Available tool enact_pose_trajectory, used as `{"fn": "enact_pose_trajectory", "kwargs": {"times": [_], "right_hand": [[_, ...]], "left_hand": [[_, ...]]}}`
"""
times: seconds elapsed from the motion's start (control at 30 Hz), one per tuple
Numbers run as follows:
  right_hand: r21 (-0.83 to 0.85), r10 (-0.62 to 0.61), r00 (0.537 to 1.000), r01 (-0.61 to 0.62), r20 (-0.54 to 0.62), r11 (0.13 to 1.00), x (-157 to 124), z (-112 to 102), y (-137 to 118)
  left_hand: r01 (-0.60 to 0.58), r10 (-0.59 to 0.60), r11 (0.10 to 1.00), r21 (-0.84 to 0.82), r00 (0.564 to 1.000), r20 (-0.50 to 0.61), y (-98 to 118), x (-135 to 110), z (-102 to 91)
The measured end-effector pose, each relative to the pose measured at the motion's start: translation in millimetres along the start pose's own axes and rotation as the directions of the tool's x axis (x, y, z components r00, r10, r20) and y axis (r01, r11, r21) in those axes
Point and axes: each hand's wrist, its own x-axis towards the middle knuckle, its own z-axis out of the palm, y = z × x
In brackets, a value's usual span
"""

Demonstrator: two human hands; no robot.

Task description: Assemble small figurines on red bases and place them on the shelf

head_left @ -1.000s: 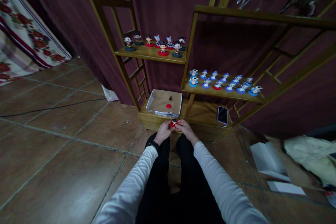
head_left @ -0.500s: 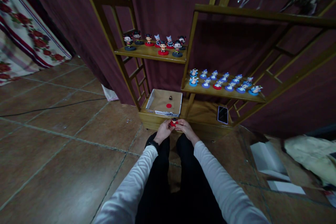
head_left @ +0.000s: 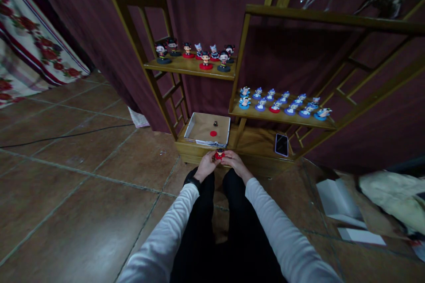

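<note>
Both sleeved forearms stretch forward, converging beyond the knees. The left hand and right hand share a fingertip grip on a black-haired red figurine, held between them near the shallow cardboard box.

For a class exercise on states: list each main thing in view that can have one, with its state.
Left hand, closed on red figurine
Right hand, closed on red figurine
Red figurine, held between both hands
Shallow box, open-topped, on bottom shelf
Red disc, lying flat in the box
Small dark piece, in the box, pose unclear
Phone, lying down, dark screen up
Shelf figurines, set out on round bases
Cable, loose across the floor
</note>
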Motion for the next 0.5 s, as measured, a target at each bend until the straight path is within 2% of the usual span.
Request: {"fn": "enact_pose_trajectory", "kwargs": {"times": [0.5], "right_hand": [[0.013,0.009,1.0,-0.009,0.001,1.0,-1.0,1.5,-2.4]], "left_hand": [[0.024,-0.026,0.997,-0.08,0.999,-0.024,2.1,-0.5,-0.7]]}}
